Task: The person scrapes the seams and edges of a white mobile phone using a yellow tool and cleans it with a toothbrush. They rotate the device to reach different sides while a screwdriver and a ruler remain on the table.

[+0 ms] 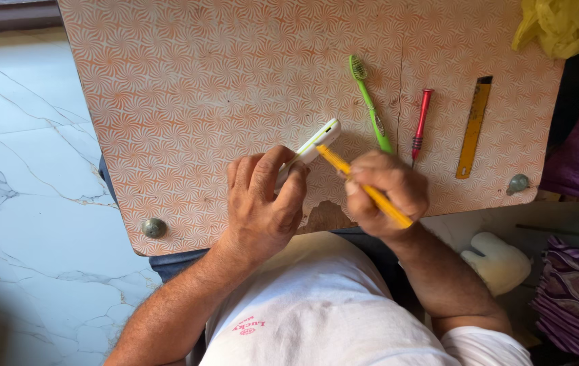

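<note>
Gripping a white phone [316, 144] near the bench's [188, 102] front edge, left hand [266, 200] fingers clamped on it, right hand [386, 193] fingers closed round a yellow tool [364, 188], tip touching the phone, toothbrush [369, 103], screwdriver [421, 123], ruler [474, 127] just right.

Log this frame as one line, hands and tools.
left hand: holds white device on edge | right hand: yellow tool, tip at device | on board: green toothbrush, red screwdriver, yellow ruler

One head-worn camera looks steeply down, close over the patterned board [235, 81] on the person's lap.
</note>
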